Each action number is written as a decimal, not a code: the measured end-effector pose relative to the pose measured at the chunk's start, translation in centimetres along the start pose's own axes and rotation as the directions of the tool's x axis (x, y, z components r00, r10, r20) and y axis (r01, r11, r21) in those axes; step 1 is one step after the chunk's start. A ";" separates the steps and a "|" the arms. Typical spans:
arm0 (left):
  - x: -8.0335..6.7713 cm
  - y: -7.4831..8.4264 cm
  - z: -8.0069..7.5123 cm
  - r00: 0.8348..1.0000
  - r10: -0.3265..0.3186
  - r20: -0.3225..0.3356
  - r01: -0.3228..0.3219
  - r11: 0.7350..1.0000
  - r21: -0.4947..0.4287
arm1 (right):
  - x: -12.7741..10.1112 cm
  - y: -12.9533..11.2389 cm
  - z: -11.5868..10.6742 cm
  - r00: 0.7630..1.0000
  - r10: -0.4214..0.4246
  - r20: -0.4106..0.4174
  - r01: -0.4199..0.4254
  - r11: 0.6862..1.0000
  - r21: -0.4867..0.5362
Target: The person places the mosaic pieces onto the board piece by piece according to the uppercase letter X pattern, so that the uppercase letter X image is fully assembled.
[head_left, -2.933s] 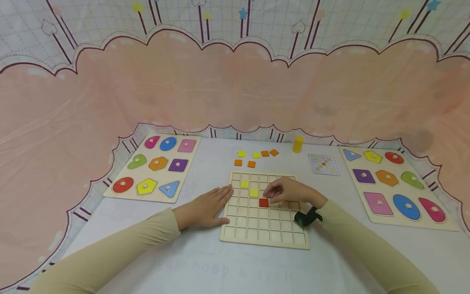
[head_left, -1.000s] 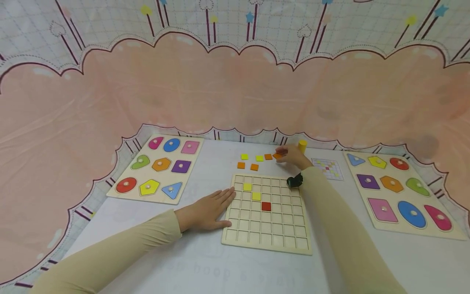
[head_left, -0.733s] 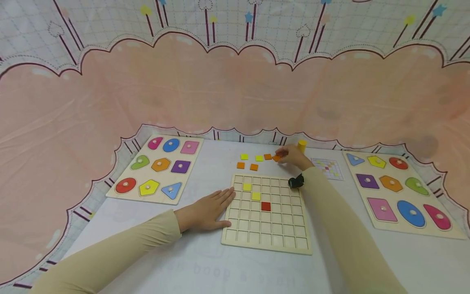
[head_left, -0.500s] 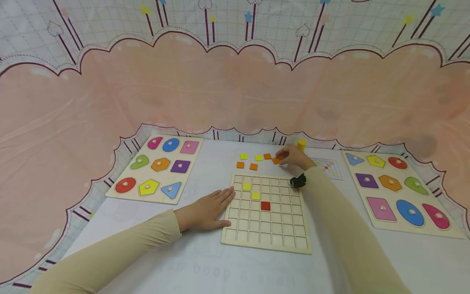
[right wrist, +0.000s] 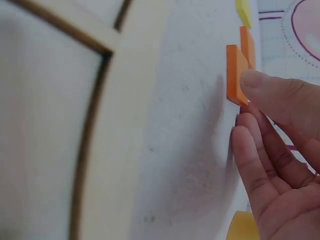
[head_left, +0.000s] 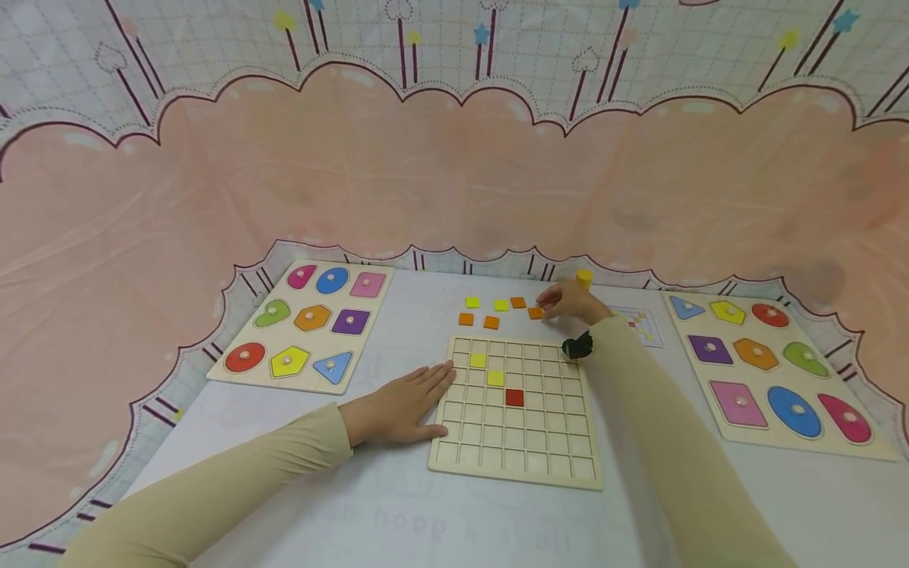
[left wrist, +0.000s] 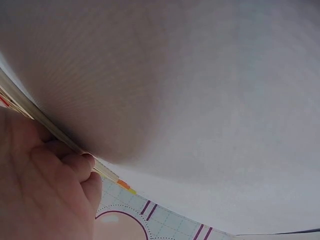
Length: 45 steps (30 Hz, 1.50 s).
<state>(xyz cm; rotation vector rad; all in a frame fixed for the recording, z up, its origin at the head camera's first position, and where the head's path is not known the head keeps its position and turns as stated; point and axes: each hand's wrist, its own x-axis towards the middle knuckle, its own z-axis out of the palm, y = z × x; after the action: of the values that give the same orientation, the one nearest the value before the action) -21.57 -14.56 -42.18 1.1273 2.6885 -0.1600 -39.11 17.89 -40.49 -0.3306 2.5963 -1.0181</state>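
My left hand (head_left: 399, 408) lies flat with spread fingers against the left edge of a light wooden grid board (head_left: 483, 456); in the left wrist view, fingers (left wrist: 79, 165) touch the board's edge. Two yellow tiles (head_left: 495, 379) and a red tile (head_left: 514, 397) sit diagonally in its cells. Beyond the board, my right hand (head_left: 570, 300) is at an orange square tile (head_left: 535, 313) on the table. The right wrist view has the thumb (right wrist: 254, 79) on this orange tile (right wrist: 235, 75), with fingertips close beside its lower corner, apparently pinching it.
Loose orange tiles (head_left: 491, 323) and yellow tiles (head_left: 472, 303) lie behind the board. A yellow cylinder (head_left: 584, 278) stands behind my right hand. A pattern card (head_left: 648, 330) is partly covered by the right sleeve. Shape puzzle boards flank both sides, left (head_left: 259, 375) and right (head_left: 770, 438).
My right hand has gone from the red tile on the board to the loose tiles. The rightmost orange tile has slid slightly towards the board and turned. My left hand stays put.
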 end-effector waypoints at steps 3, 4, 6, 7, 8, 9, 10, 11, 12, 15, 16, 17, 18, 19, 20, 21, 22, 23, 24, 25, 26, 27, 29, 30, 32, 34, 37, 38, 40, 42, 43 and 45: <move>0.1 0.1 0.0 1.000 -0.001 0.003 0.001 1.000 0.002 | 0.0 0.1 0.2 1.000 0.011 0.007 -0.011 1.000 -0.018; 0.1 0.1 0.0 1.000 -0.001 0.004 0.001 1.000 0.001 | 0.0 0.1 0.2 1.000 0.014 0.009 -0.014 1.000 -0.021; 0.0 0.2 -0.2 1.000 -0.004 0.009 0.004 1.000 -0.004 | 0.0 0.1 0.4 1.000 0.029 0.010 -0.029 0.999 -0.031; 0.0 0.2 -0.2 1.000 -0.004 0.010 0.004 1.000 -0.006 | 0.0 0.1 0.4 0.999 0.035 0.010 -0.035 0.999 -0.033; 0.0 0.3 -0.3 1.000 -0.005 0.011 0.005 1.000 -0.008 | 0.0 0.0 0.5 0.999 0.037 0.011 -0.037 0.999 -0.036; 0.0 0.3 -0.3 1.000 -0.005 0.012 0.005 1.000 -0.009 | 0.0 0.0 0.5 0.999 0.040 0.012 -0.040 0.999 -0.036; 0.0 0.3 -0.3 1.000 -0.005 0.014 0.005 1.000 -0.009 | 0.0 0.0 0.5 0.999 0.042 0.015 -0.041 0.998 -0.039; 0.0 0.3 -0.4 1.000 -0.005 0.014 0.005 1.000 -0.009 | -0.1 0.0 0.5 0.999 0.046 0.018 -0.045 0.998 -0.038; 0.0 0.4 -0.4 1.000 -0.004 0.015 0.004 1.000 -0.008 | -0.1 0.0 0.5 0.999 0.044 0.026 -0.043 0.998 -0.038; 0.0 0.4 -0.4 1.000 0.001 0.009 -0.001 1.000 -0.006 | -0.1 0.1 0.4 0.998 0.037 0.052 -0.035 0.999 -0.041; 0.0 0.4 -0.4 1.000 0.001 0.008 -0.001 1.000 -0.003 | -0.2 0.1 0.4 0.998 0.034 0.061 -0.032 0.999 -0.043; 0.0 0.4 -0.4 1.000 0.002 0.006 -0.002 1.000 -0.002 | -0.2 0.2 0.3 0.997 0.033 0.066 -0.030 0.999 -0.044; 0.0 0.4 -0.4 1.000 0.003 0.005 -0.003 1.000 -0.001 | -0.2 0.2 0.3 0.997 0.030 0.072 -0.027 0.998 -0.048; 0.0 0.3 -0.4 1.000 0.003 0.004 -0.003 1.000 -0.001 | -0.2 0.2 0.3 0.997 0.029 0.076 -0.025 0.999 -0.048; 0.0 0.3 -0.4 1.000 0.000 0.008 0.000 1.000 0.001 | -0.3 0.1 0.3 0.997 0.028 0.077 -0.025 0.999 -0.048; 0.0 0.3 -0.3 1.000 0.002 0.004 -0.002 1.000 0.000 | -0.3 0.1 0.3 0.997 0.029 0.078 -0.025 0.999 -0.048; 0.0 0.3 -0.3 1.000 0.003 0.005 -0.003 1.000 0.002 | -0.3 0.1 0.4 0.997 0.028 0.079 -0.024 0.998 -0.049; 0.0 0.3 -0.3 1.000 0.003 0.007 -0.003 1.000 0.004 | -0.3 0.1 0.4 0.997 0.027 0.079 -0.023 0.999 -0.049; 0.1 0.3 -0.3 1.000 0.004 0.004 -0.004 1.000 0.003 | -0.4 0.1 0.4 0.997 0.022 0.079 -0.018 0.999 -0.050; 0.1 0.3 -0.3 1.000 0.004 0.004 -0.004 1.000 0.005 | -0.4 0.0 0.5 0.997 0.020 0.077 -0.017 0.999 -0.046; 0.1 0.3 -0.3 1.000 0.006 0.002 -0.006 1.000 0.004 | -0.4 0.0 0.5 0.997 0.019 0.076 -0.016 0.999 -0.045; 0.1 0.3 -0.3 1.000 0.005 0.002 -0.005 1.000 0.006 | -0.5 0.0 0.5 0.997 0.016 0.076 -0.012 0.999 -0.048; 0.1 0.3 -0.3 1.000 0.003 0.004 -0.003 1.000 0.011 | -0.5 0.0 0.6 0.997 0.014 0.074 -0.010 0.999 -0.049; 0.1 0.3 -0.3 1.000 0.004 0.001 -0.004 1.000 0.009 | -0.5 0.0 0.6 0.997 0.010 0.074 -0.006 0.999 -0.052; 0.1 0.3 -0.2 1.000 0.006 -0.002 -0.006 1.000 0.008 | -0.6 0.1 0.5 0.997 0.000 0.079 0.004 0.999 -0.054; 0.0 0.3 -0.1 1.000 0.009 -0.005 -0.008 1.000 0.008 | -0.7 0.2 0.5 0.996 -0.020 0.082 0.025 0.998 -0.054; 0.0 0.3 -0.1 1.000 0.011 -0.010 -0.011 1.000 0.006 | -0.9 0.3 0.4 0.995 -0.054 0.081 0.058 0.997 -0.046; 0.0 0.3 -0.1 1.000 0.011 -0.010 -0.011 1.000 0.005 | -1.0 0.4 0.4 0.995 -0.062 0.078 0.065 0.997 -0.040; 0.0 0.3 -0.1 1.000 0.010 -0.010 -0.010 1.000 0.006 | -1.2 0.5 0.4 0.995 -0.067 0.070 0.069 0.997 -0.023; 0.0 0.3 -0.1 1.000 0.008 -0.007 -0.008 1.000 0.009 | -1.5 0.5 0.4 0.995 -0.072 0.064 0.073 0.997 -0.006; -0.1 0.3 -0.1 1.000 0.007 -0.006 -0.007 1.000 0.011 | -1.7 0.6 0.4 0.995 -0.076 0.061 0.076 0.997 0.003; -0.1 0.2 -0.2 1.000 0.004 -0.004 -0.004 1.000 0.012 | -2.2 0.5 0.5 0.996 -0.070 0.053 0.069 0.997 0.022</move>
<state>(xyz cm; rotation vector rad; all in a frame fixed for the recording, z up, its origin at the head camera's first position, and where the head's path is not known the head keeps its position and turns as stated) -21.38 -14.41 -42.00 1.1373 2.6921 -0.1735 -36.95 18.63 -40.67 -0.4402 2.5408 -1.0435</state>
